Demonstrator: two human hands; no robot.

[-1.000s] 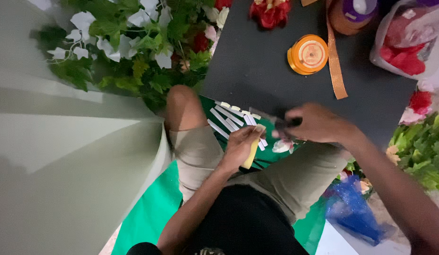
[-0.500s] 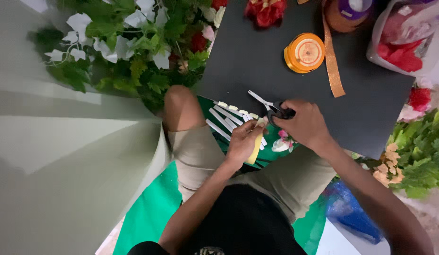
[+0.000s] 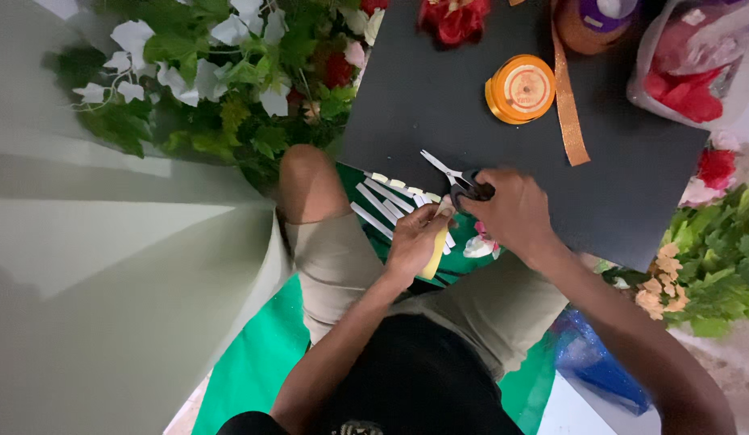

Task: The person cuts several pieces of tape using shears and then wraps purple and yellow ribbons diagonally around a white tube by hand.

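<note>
Right hand (image 3: 513, 213) gripping scissors (image 3: 459, 181) with blades parted over the black board (image 3: 439, 97), left hand (image 3: 416, 239) closed on a yellow strip (image 3: 435, 259) above the lap, white cut strips (image 3: 382, 201) beside it, orange ribbon roll (image 3: 520, 89) further up the board, leafy flowers (image 3: 221, 72) at left

Open scissors (image 3: 448, 175), yellow strip (image 3: 435, 256), both held

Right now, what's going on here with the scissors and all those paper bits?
A seated person is cutting paper over their lap. The right hand holds scissors with the blades open, and the left hand grips a yellow strip. White cut strips lie fanned beside the knee at the edge of a black board, which carries an orange ribbon spool.
</note>
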